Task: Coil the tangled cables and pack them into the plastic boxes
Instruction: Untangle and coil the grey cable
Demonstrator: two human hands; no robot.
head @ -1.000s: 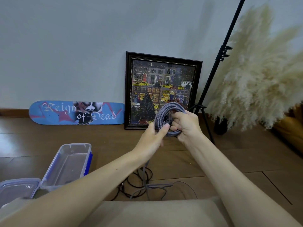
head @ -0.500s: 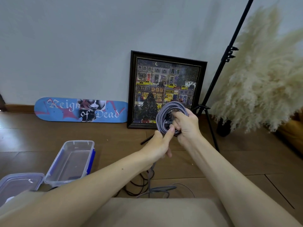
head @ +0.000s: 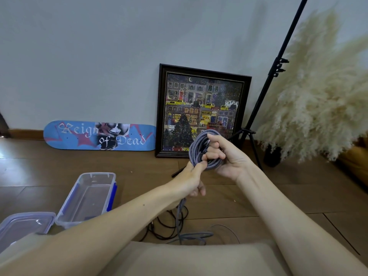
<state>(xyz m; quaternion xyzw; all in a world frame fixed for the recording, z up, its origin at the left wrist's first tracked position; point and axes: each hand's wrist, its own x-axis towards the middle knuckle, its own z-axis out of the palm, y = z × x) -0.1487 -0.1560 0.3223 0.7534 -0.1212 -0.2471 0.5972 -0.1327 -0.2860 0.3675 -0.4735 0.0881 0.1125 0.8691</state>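
The right hand (head: pixel 229 158) grips the coiled grey cable (head: pixel 196 148) in mid-air; the left hand (head: pixel 191 180) pinches its loose tail just below (it trails to the floor (head: pixel 278 186)). An open plastic box (head: pixel 95 173) stands well left.

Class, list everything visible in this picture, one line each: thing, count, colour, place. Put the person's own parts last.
grey cable: 1, purplish grey, mostly coiled, held before the framed picture
loose cables: several, black and grey, floor, bottom centre
open box: 1, clear with blue clips, floor, left
second box or lid: 1, clear, bottom-left corner
skateboard deck: 1, blue, against wall, left
framed picture: 1, dark frame, against wall, centre
stand: 1, black, right of picture
pampas grass: 1 bunch, cream, far right
left grip: 1, bare hand, holds the cable's tail under the coil
right grip: 1, bare hand, holds the coil
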